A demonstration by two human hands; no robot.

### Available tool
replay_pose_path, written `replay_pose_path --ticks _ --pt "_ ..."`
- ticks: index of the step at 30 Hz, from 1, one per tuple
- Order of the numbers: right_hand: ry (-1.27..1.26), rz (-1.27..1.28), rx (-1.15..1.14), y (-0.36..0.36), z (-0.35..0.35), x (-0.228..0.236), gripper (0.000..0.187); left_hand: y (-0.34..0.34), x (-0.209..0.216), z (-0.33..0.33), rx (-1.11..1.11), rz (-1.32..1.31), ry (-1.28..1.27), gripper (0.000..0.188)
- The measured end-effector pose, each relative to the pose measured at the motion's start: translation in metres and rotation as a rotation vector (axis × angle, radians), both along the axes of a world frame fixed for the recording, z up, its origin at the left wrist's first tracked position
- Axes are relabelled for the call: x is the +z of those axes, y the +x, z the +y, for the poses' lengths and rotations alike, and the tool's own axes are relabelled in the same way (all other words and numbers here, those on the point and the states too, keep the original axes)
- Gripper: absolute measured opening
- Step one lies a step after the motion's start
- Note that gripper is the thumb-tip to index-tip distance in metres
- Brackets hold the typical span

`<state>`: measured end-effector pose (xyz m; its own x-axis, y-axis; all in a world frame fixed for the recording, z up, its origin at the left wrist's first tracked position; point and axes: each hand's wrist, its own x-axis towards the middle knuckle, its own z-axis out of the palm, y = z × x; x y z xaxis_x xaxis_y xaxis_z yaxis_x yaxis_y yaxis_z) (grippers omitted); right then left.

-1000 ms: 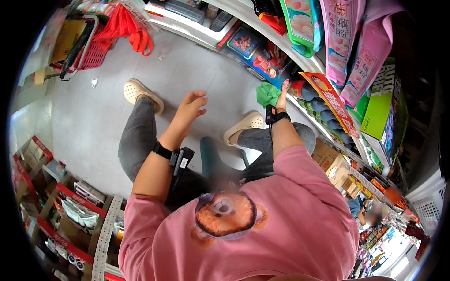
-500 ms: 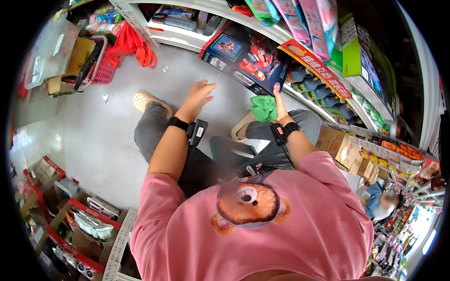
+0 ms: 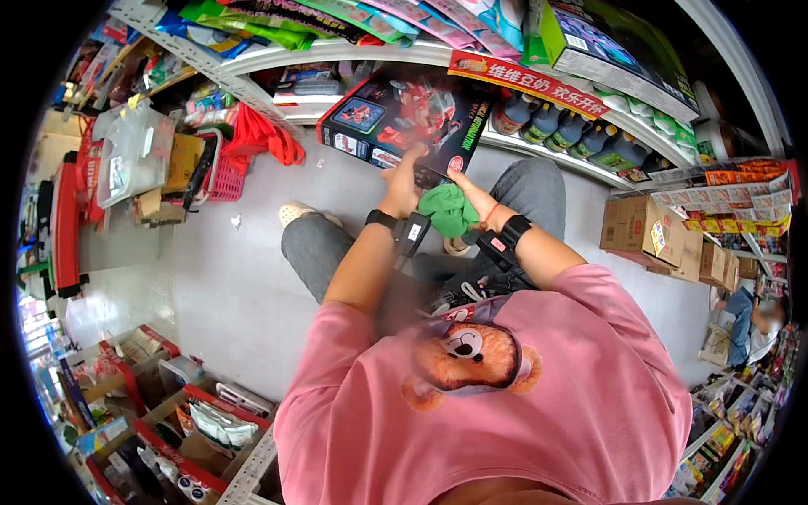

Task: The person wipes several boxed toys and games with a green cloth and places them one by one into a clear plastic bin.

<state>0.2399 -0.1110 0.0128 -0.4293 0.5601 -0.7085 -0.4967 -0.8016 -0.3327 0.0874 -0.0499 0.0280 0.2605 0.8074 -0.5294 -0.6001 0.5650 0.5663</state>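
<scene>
A dark toy box with red vehicle pictures reaches in under the upper shelf edge, its near side toward me. My left hand is closed at the middle of that near side, fingers against the box. At the near right corner my right hand has its thumb on the box's top. A crumpled green cloth is bunched in the right hand, below the corner. The fingers under the box and cloth are partly hidden.
Dark bottles line the lower shelf at right, under a red shelf strip. A pink basket and red bags stand at left. Cardboard boxes are at right. Another person sits farther right.
My left hand, earlier apart from the box, has come onto its near side. The box sits farther under the shelf. My right hand stays at its corner with the cloth. The view has shifted.
</scene>
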Motion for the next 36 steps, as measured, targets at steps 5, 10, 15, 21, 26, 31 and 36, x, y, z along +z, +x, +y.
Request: replay_pose_path --ticks 5,10,15,21,26,31,36 --pt "0.130 -0.172 0.216 0.025 -0.004 0.009 0.073 0.007 0.016 -0.004 0.224 0.132 -0.006 0.037" --pt "0.148 -0.085 0.119 0.057 0.000 0.018 0.073 0.012 0.033 -0.023 0.430 0.229 0.072 0.032" --pt "0.146 -0.257 -0.139 0.067 0.010 0.020 0.065 -0.042 0.041 -0.050 0.376 0.292 0.092 0.033" --pt "0.476 -0.319 -0.468 0.064 0.040 0.048 0.045 -0.125 0.059 -0.084 0.277 0.416 0.214 0.037" --pt "0.699 -0.820 -0.176 0.032 0.071 0.016 0.052 -0.154 0.062 -0.114 0.246 0.491 0.223 0.046" --pt "1.019 -1.512 0.164 -0.028 0.109 -0.003 0.069 -0.148 0.068 -0.124 0.215 0.566 0.298 0.048" --pt "1.830 -1.203 -0.111 -0.124 0.087 0.093 0.058 -0.146 0.063 -0.125 0.170 0.663 0.378 0.050"
